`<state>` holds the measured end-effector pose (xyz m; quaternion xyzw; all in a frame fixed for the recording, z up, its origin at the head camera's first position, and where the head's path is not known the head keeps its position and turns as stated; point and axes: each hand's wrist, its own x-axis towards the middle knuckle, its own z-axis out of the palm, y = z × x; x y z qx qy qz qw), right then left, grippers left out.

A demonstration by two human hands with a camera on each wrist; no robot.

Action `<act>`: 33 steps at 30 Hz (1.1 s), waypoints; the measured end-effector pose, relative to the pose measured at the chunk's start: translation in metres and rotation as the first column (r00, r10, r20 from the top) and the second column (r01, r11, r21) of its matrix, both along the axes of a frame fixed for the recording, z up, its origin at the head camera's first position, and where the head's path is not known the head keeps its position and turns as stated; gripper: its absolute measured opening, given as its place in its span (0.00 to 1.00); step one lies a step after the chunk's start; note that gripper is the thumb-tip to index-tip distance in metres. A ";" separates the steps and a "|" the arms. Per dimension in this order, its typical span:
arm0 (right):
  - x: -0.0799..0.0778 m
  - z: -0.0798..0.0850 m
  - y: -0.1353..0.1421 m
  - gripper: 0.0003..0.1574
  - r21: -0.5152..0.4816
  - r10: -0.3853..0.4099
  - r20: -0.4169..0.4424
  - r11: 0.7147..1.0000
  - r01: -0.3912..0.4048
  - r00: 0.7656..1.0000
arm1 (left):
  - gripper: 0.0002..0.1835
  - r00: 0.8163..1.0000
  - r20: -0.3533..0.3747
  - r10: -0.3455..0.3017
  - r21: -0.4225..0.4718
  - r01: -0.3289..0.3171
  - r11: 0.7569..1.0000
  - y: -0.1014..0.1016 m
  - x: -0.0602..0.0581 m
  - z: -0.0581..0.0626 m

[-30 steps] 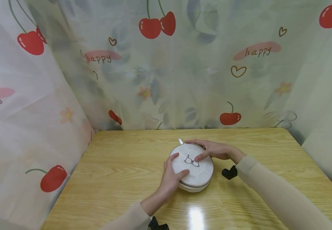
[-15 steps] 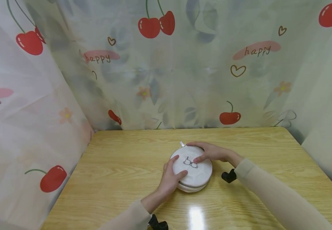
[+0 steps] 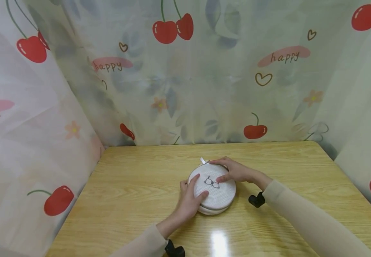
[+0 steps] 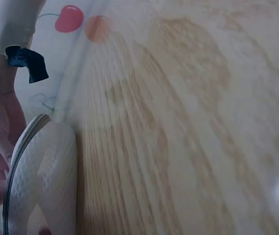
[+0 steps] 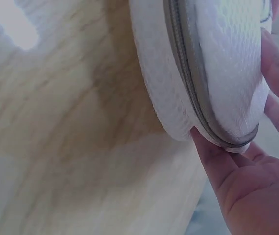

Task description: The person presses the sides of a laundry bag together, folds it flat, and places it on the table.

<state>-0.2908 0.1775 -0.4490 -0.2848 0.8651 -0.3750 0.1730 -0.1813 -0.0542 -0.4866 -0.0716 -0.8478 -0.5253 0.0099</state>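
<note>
A round white mesh laundry bag (image 3: pixel 219 198) with a small animal-face drawing on its top lies at the middle of the wooden table. My left hand (image 3: pixel 186 201) grips its near left side, with the thumb and a finger over the top. At the far right rim my right hand (image 3: pixel 240 172) holds it, thumb on the top near the drawing. The grey zipper (image 5: pixel 186 68) runs round the side and looks zipped where it shows in the right wrist view. A pale tab (image 3: pixel 202 160) sticks out from the far rim. The underside is hidden.
The wood-grain table (image 3: pixel 134 182) reaches back to a cherry-printed curtain (image 3: pixel 188 89), which also hangs at both sides. Each wrist carries a black camera mount, the right mount (image 3: pixel 256 200) and the left mount (image 3: pixel 174 248). Light glares on the table's near part.
The bag and both hands have shifted very slightly left in the head view, and the far rim with its tab sits a little lower. Both hands keep their hold.
</note>
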 end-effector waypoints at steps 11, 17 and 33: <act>0.003 -0.007 -0.004 0.43 -0.011 -0.028 -0.012 1.000 0.028 1.000 | 0.41 0.943 -0.192 -0.271 -0.502 0.143 0.853 -0.016 -0.018 0.005; 0.005 -0.005 -0.008 0.42 0.003 -0.015 -0.057 1.000 0.016 0.998 | 0.49 0.905 -0.121 -0.407 -0.627 0.248 0.739 -0.017 -0.031 0.005; 0.049 -0.008 0.008 0.64 0.097 0.098 -0.201 0.992 -0.080 0.975 | 0.45 0.899 -0.084 -0.429 -0.570 0.310 0.761 -0.021 -0.036 0.006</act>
